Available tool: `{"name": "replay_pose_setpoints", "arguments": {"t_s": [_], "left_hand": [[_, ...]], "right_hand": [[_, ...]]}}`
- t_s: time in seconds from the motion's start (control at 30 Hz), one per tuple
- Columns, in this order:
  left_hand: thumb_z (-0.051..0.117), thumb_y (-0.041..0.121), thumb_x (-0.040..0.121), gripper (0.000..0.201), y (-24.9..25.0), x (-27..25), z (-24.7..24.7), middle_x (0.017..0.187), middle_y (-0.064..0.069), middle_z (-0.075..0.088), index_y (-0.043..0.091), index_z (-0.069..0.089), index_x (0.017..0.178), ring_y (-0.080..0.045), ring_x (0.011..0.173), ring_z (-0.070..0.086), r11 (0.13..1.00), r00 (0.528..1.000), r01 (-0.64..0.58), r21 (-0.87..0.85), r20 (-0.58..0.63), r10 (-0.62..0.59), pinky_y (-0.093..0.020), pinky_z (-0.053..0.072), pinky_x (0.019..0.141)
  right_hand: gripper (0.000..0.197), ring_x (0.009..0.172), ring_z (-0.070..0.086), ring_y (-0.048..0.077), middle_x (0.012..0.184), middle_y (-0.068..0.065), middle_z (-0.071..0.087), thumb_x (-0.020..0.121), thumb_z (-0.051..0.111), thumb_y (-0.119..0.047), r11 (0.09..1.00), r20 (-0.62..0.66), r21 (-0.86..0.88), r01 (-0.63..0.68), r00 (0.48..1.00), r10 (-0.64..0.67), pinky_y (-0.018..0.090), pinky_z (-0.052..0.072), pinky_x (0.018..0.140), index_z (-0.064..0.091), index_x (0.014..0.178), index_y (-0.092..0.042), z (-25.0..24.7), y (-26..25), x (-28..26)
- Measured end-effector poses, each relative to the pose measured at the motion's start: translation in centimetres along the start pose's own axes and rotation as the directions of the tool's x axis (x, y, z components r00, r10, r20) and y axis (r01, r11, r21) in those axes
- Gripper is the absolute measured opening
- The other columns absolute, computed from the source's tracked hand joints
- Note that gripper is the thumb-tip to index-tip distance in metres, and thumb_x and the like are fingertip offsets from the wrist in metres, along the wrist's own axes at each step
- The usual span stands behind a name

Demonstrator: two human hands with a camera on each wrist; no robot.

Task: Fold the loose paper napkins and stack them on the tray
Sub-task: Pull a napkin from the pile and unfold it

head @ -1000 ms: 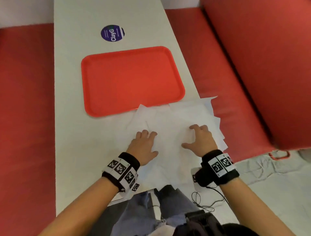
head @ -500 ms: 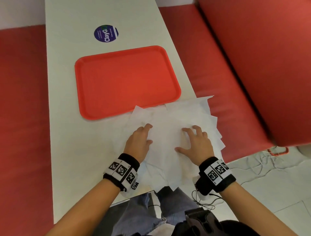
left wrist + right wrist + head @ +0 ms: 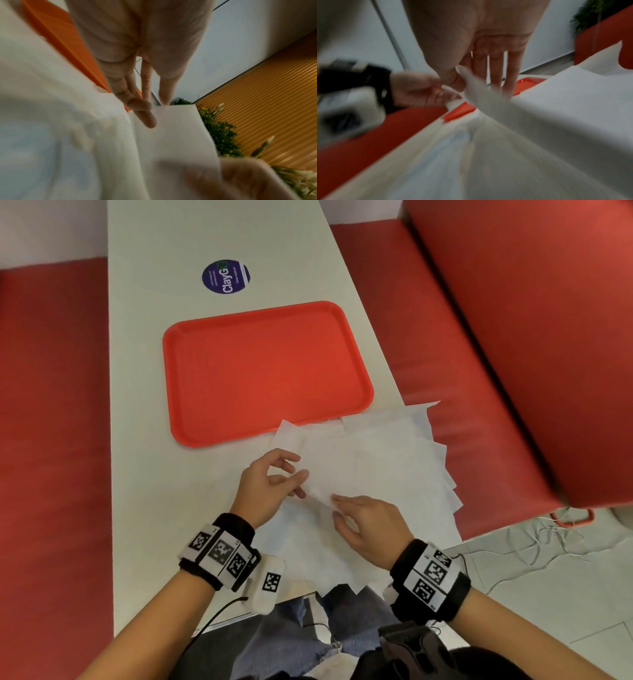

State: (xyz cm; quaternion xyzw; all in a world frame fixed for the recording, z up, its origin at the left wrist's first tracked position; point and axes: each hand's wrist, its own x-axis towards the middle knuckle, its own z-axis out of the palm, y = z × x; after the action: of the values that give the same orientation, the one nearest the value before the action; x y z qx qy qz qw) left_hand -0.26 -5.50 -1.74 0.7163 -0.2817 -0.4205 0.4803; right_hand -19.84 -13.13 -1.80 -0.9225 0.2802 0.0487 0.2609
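We're at a long white table (image 3: 144, 440) w/ red bench seating (image 3: 513, 302) on both sides, and there's greenery against orange slatted paneling in the bg of the left wrist view. Near the table's far end there's a round dark-blue sticker (image 3: 226, 276); we can read "ClayG" on it, the smaller print is too tiny to make out.

The red tray (image 3: 267, 371) sits mid-table, closer to the right edge, nothing stacked on it yet. The loose napkins (image 3: 394, 467) are a messy white pile at the near right corner, sheets fanned out and hanging over the right edge and the near edge, w/ the far tips just touching the tray's near rim.

Left hand (image 3: 270, 487) is over the left side of the pile, thumb and fingers pinching the top napkin (image 3: 171, 135) by its edge, which is lifted off the rest. Right hand (image 3: 370, 529) is just beside it, thumb clamped against the fingers on the same sheet's near corner, other fingers pretty straight. So both hands are on one napkin, nearly touching each other.

Both wrists have black bands w/ square b/w marker tags (image 3: 222, 553), and a thin black cable (image 3: 219, 611) trails off the left one. Wrist views are blurry btw.
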Motion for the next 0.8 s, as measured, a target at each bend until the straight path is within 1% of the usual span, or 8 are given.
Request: {"name": "replay_pose_setpoints", "arguments": {"t_s": [0.1, 0.17, 0.23, 0.37, 0.5, 0.63, 0.7, 0.8], "left_hand": [[0.049, 0.026, 0.1, 0.021, -0.6, -0.9, -0.6, 0.095, -0.015, 0.065, 0.015, 0.049, 0.118, -0.026, 0.07, 0.073, 0.996, 0.992, -0.055, -0.066, -0.115, 0.047, -0.036, 0.055, 0.073], [0.041, 0.033, 0.102, 0.025, -1.3, -1.7, -1.1, 0.102, -0.011, 0.067, 0.019, 0.042, 0.123, -0.021, 0.079, 0.073, 0.996, 0.981, -0.071, -0.045, -0.181, 0.062, -0.036, 0.056, 0.081], [0.041, 0.053, 0.097, 0.041, -2.1, -2.6, -1.9, 0.115, -0.003, 0.066, 0.026, 0.041, 0.129, -0.015, 0.095, 0.07, 0.998, 0.995, -0.053, -0.021, -0.089, 0.051, -0.041, 0.053, 0.093], [0.048, 0.075, 0.079, 0.077, -2.3, -4.7, -2.5, 0.129, 0.014, 0.061, 0.038, 0.028, 0.144, -0.006, 0.119, 0.059, 0.996, 0.977, 0.012, -0.092, 0.213, 0.008, -0.033, 0.048, 0.101], [0.06, 0.045, 0.088, 0.06, -1.6, -6.1, -3.6, 0.128, 0.008, 0.063, 0.028, 0.038, 0.141, -0.014, 0.118, 0.061, 0.937, 0.984, 0.106, -0.333, 0.171, -0.05, -0.033, 0.055, 0.088], [0.068, 0.018, 0.082, 0.047, -2.6, -7.0, -6.1, 0.115, -0.008, 0.071, 0.02, 0.057, 0.128, -0.029, 0.107, 0.067, 0.922, 0.992, 0.121, -0.368, 0.011, -0.126, -0.051, 0.055, 0.087], [0.072, 0.01, 0.082, 0.046, -3.8, -7.6, -7.6, 0.11, -0.009, 0.073, 0.02, 0.058, 0.125, -0.03, 0.104, 0.068, 0.924, 0.984, 0.141, -0.356, -0.057, -0.171, -0.05, 0.056, 0.085], [0.067, 0.004, 0.086, 0.047, -5.6, -8.5, -10.3, 0.108, -0.012, 0.073, 0.019, 0.053, 0.128, -0.029, 0.098, 0.07, 0.93, 0.969, 0.191, -0.314, -0.094, -0.231, -0.043, 0.058, 0.08]], "right_hand": [[0.027, 0.066, 0.059, 0.009, 0.078, -0.004, 0.068, 0.101, 0.045, -0.03, 0.937, -0.043, 0.349, -0.025, 0.998, 0.042, 0.028, 0.045, 0.063, 0.069, 0.105, -0.02, -2.6, -0.3, 0.9], [0.027, 0.06, 0.051, 0.001, 0.067, -0.007, 0.062, 0.101, 0.048, -0.026, 0.806, -0.051, 0.59, -0.044, 0.994, 0.092, 0.021, 0.039, 0.06, 0.07, 0.087, -0.02, -4.7, -1.0, 1.9], [0.032, 0.06, 0.053, 0.0, 0.064, -0.014, 0.061, 0.101, 0.046, -0.021, 0.634, -0.013, 0.771, -0.066, 0.993, 0.118, 0.015, 0.039, 0.06, 0.065, 0.075, -0.021, -6.1, -2.1, 2.7], [0.027, 0.083, 0.069, 0.013, 0.09, -0.004, 0.074, 0.102, 0.042, -0.022, 0.335, 0.149, 0.927, -0.17, 0.985, 0.087, 0.023, 0.054, 0.072, 0.067, 0.099, -0.012, -5.7, -4.1, 4.3], [0.031, 0.103, 0.067, 0.026, 0.116, 0.01, 0.069, 0.102, 0.04, -0.019, 0.135, 0.24, 0.961, -0.241, 0.97, 0.028, 0.039, 0.056, 0.09, 0.056, 0.127, -0.01, -3.1, -6.4, 5.3], [0.032, 0.095, 0.069, 0.028, 0.108, 0.011, 0.071, 0.094, 0.057, -0.007, 0.213, 0.154, 0.962, -0.169, 0.985, 0.084, 0.039, 0.058, 0.08, 0.059, 0.124, -0.017, -0.3, -8.1, 6.5], [0.042, 0.077, 0.066, 0.02, 0.093, 0.002, 0.068, 0.087, 0.067, -0.004, 0.336, 0.124, 0.927, -0.169, 0.981, 0.151, 0.03, 0.054, 0.068, 0.058, 0.123, -0.024, 0.7, -8.7, 7.1], [0.059, 0.079, 0.062, 0.018, 0.102, 0.002, 0.058, 0.081, 0.074, -0.007, 0.545, 0.08, 0.828, -0.132, 0.99, 0.119, 0.029, 0.055, 0.068, 0.048, 0.128, -0.03, 2.1, -9.6, 7.7]]}}
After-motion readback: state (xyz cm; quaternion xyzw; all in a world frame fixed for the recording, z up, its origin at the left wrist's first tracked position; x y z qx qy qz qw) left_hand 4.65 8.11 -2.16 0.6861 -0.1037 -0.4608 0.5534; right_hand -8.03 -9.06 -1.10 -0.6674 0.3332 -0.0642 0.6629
